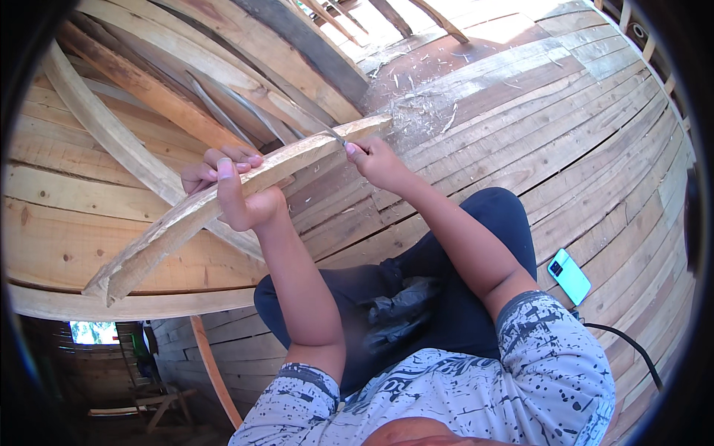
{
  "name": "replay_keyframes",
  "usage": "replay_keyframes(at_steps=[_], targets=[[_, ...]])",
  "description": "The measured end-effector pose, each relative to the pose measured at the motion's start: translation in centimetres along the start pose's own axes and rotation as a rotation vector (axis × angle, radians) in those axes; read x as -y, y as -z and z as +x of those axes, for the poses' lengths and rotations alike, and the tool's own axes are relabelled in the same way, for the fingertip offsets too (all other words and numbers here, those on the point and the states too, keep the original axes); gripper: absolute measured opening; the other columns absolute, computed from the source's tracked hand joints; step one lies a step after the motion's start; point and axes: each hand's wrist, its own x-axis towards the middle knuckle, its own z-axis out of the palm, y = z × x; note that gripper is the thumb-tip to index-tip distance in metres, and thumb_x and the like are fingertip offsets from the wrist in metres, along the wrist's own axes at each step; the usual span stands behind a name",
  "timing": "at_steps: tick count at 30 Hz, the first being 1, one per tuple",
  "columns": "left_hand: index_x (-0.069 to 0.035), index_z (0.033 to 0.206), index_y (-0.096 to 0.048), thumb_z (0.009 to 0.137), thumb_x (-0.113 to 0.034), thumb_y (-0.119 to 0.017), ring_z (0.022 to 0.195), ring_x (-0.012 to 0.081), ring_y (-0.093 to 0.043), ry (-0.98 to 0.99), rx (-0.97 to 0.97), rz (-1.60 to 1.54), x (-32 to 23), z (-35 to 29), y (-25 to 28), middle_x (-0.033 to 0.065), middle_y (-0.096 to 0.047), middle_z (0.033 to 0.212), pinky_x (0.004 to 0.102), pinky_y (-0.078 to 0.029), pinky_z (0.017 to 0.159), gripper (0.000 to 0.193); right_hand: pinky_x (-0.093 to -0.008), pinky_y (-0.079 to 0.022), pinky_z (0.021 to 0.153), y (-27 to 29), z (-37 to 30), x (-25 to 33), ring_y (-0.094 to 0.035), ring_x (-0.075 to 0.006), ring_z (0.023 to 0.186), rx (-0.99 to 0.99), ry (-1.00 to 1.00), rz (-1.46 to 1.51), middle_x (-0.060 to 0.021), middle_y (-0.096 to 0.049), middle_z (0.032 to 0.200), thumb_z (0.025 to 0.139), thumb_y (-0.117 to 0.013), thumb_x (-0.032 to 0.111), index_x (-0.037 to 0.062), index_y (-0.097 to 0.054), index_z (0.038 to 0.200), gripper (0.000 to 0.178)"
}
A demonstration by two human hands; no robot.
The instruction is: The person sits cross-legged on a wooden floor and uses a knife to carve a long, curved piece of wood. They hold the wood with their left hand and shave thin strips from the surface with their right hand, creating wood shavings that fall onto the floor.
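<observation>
Nearest, at six o'clock, is the person's pale patterned shirt point(454, 379), with dark trousers point(502, 223) on bent legs just beyond it. Between three and four o'clock a light-blue phone point(573, 281) lies on the board floor point(573, 156), near a black cable point(636, 349) at four. Further out, a rough curved plank point(297, 158) slants from between eight and nine o'clock up to twelve, in front of the knees. At ten o'clock the left hand point(236, 192) clasps it, fingers curled over the far edge and thumb on the near side. At twelve the right hand point(378, 162) is closed around a thin metal blade point(333, 134), its tip over the plank; I cannot tell whether it touches. Beyond, wood shavings point(424, 111) are scattered toward one o'clock, and long beams point(245, 37) lie side by side toward eleven.
</observation>
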Motion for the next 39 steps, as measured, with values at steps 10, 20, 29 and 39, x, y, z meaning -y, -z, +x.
replay_keyframes(at_steps=[10,20,29,39], targets=[[-0.008,0.084,-0.044,0.074,-0.01,-0.065,0.047,0.013,-0.049,0.036,-0.079,0.089,1.2,1.8,-1.2,0.0035,-0.045,0.06,0.025,-0.046,0.048,0.024,-0.0414,-0.045,0.057,2.1,-0.6,3.9,-0.06,-0.0316,0.058,-0.328,0.208,-0.363,-0.0166,-0.059,0.064,0.099,-0.059,0.028,0.0003,-0.063,0.086,0.031],[-0.007,0.085,-0.042,0.073,-0.008,-0.071,0.052,0.0135,-0.051,0.075,-0.035,0.046,2.0,3.2,-4.1,0.0052,-0.048,0.071,0.027,-0.049,0.048,0.031,-0.0527,-0.043,0.054,-0.1,0.4,2.1,-0.059,-0.0459,0.061,-0.449,0.227,-0.56,-0.024,-0.058,0.065,0.105,-0.045,0.025,0.0015,-0.055,0.088,0.031],[-0.008,0.083,-0.046,0.073,-0.014,-0.073,0.05,0.0185,-0.055,0.102,0.004,0.097,2.9,4.4,-5.7,0.0056,-0.053,0.068,0.0319,-0.051,0.053,0.029,-0.055,-0.046,0.064,2.5,2.8,-0.7,-0.064,-0.0456,0.07,-0.424,0.093,-0.707,-0.0255,-0.063,0.073,0.105,-0.04,0.029,-0.002,-0.06,0.089,0.04],[0.001,0.094,-0.058,0.074,-0.013,-0.077,0.061,0.0171,-0.06,0.067,0.056,0.021,4.6,6.8,-5.2,0.0073,-0.06,0.078,0.0314,-0.052,0.055,0.031,-0.0518,-0.044,0.071,1.9,2.2,6.9,-0.059,-0.0487,0.075,-0.345,0.23,-0.457,-0.0299,-0.059,0.073,0.106,-0.037,0.032,-0.0045,-0.057,0.084,0.048]])
